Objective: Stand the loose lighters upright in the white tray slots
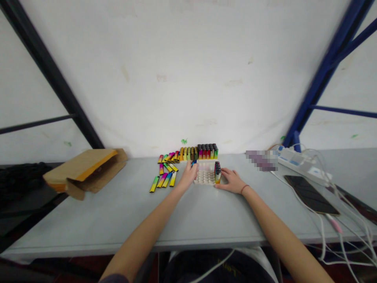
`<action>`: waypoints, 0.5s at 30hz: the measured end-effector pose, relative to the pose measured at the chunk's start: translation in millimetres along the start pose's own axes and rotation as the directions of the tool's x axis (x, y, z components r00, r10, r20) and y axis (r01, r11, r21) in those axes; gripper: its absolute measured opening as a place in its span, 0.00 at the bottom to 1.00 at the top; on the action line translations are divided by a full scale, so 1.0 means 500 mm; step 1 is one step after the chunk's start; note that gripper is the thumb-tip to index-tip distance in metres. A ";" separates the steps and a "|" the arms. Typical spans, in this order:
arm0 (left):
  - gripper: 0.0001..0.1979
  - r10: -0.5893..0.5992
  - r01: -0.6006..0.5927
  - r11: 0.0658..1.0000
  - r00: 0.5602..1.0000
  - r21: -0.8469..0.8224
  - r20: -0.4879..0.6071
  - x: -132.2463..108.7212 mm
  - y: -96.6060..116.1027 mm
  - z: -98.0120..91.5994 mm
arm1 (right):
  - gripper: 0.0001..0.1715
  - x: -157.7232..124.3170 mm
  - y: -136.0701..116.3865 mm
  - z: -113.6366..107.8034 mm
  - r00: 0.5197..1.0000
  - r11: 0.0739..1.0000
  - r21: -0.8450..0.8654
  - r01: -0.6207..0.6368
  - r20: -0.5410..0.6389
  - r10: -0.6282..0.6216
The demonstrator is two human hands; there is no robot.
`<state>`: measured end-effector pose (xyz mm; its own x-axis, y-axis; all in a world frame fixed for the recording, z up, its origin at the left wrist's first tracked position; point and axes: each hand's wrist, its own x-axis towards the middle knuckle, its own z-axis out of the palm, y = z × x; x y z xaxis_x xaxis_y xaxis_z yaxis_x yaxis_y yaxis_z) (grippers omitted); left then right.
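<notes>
A white tray (205, 182) with rows of round sockets lies in front of me. One row of upright lighters (217, 173) with dark tops stands at its right end. My left hand (190, 175) is closed at the tray's left side, a lighter (193, 162) with a blue part showing above the fingers; the rest of it is hidden. At the right end, my right hand (233, 181) grips the tray, thumb at the near corner and fingers along the side. Loose multicoloured lighters (164, 179) lie left of my left hand.
Behind the tray stand packed blocks of lighters, one yellowish (188, 153) and one dark-topped (207, 151). An opened cardboard box (85, 169) lies at left. On the right are a phone (310, 194), a power strip (304, 165) and white cables (322, 232). A wall (188, 78) rises behind.
</notes>
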<state>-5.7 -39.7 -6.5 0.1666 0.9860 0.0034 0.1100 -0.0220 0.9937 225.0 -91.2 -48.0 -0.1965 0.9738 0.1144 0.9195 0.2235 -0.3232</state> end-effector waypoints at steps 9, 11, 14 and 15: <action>0.28 -0.043 0.054 0.922 0.998 -0.384 0.037 -0.025 -0.005 -0.004 | 0.47 0.001 0.005 0.002 1.000 1.000 -0.021 0.017 0.001 -0.017; 0.31 -0.113 0.122 0.904 0.993 -0.409 0.046 -0.024 -0.006 -0.007 | 0.46 0.000 0.006 0.000 1.000 1.000 -0.024 0.014 0.004 -0.014; 0.30 -0.172 0.160 0.896 0.985 -0.414 0.007 -0.024 -0.009 -0.007 | 0.46 -0.001 0.007 0.000 1.000 0.999 -0.032 0.011 0.007 -0.011; 0.29 -0.185 0.164 0.897 0.983 -0.411 -0.013 -0.024 -0.010 -0.006 | 0.46 -0.001 0.007 0.000 1.000 0.999 -0.034 0.011 0.006 -0.011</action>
<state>-11.1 -51.1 -11.0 0.1308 0.9751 -0.1791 -0.2770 0.2094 0.9378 228.4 -90.8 -49.1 -0.2085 0.9716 0.1119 0.9285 0.2326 -0.2896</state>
